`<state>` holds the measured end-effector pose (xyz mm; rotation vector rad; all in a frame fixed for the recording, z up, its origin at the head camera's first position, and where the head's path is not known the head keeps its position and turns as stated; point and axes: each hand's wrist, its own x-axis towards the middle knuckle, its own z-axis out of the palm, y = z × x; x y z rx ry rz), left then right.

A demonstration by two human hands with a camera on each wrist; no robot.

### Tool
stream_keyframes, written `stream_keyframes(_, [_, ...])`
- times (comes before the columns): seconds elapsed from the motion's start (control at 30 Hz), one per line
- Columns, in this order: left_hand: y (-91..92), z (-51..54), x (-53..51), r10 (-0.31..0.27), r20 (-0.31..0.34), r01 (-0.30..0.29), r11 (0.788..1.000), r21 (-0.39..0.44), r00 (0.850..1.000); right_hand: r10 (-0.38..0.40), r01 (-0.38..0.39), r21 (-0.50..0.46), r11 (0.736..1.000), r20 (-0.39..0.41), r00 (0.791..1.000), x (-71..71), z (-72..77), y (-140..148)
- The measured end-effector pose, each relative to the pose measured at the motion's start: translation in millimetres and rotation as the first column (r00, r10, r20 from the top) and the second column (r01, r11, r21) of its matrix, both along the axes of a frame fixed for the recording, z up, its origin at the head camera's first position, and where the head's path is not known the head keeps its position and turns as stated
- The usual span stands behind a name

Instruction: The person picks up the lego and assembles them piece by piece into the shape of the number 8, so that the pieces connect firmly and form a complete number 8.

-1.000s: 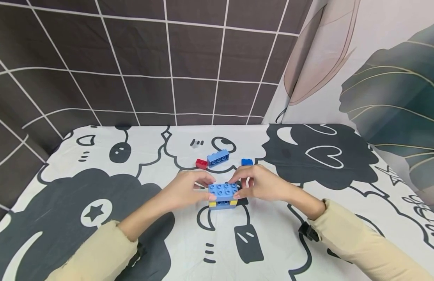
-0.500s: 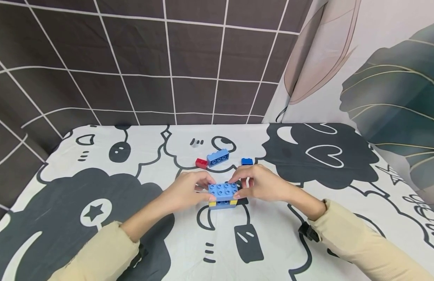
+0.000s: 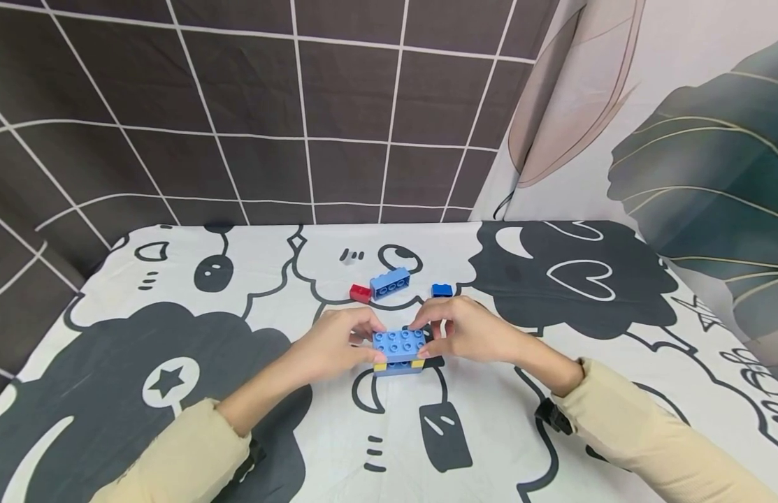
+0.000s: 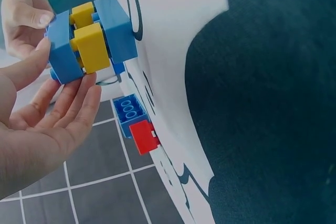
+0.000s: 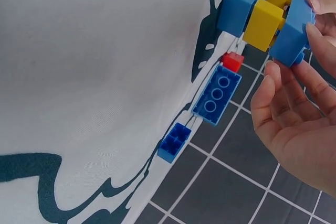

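Pinching opposite ends of the blue top brick (image 3: 399, 339) between thumb and fingers, the left hand (image 3: 330, 341) and right hand (image 3: 473, 330) have the brick stack (image 3: 398, 353) between them. Its long axis runs from hand to hand, studs upward. Beyond the hands, a red brick (image 3: 360, 293) lies just beside a light-blue brick (image 3: 391, 283), whose hollow underside faces the person; a dark-blue brick (image 3: 442, 290) sits behind the right hand. The cloth-covered counter (image 3: 338, 447) is white with dark cartoon prints, before a dark gridded backdrop (image 3: 256, 91). Wrist views show broad faces of the yellow bricks (image 4: 93, 48), mere slivers in the head view.
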<state>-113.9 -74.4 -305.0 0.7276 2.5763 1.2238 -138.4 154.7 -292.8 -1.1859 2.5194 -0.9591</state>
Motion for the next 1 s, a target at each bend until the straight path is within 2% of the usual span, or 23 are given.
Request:
stream_keyframes(0.67, [0.7, 0.4, 2.8, 0.006, -0.013, -0.006, 1.000, 0.009, 1.000, -0.019, 0.020, 0.032, 0.999, -0.035, 0.999, 4.3, 0.7, -2.2])
stream_keyframes(1.0, [1.1, -0.7, 2.7, 0.010, -0.006, -0.010, 1.000, 0.001, 1.000, -0.012, 0.012, 0.000, 1.000, -0.034, 0.999, 3.8, -2.0, -0.9])
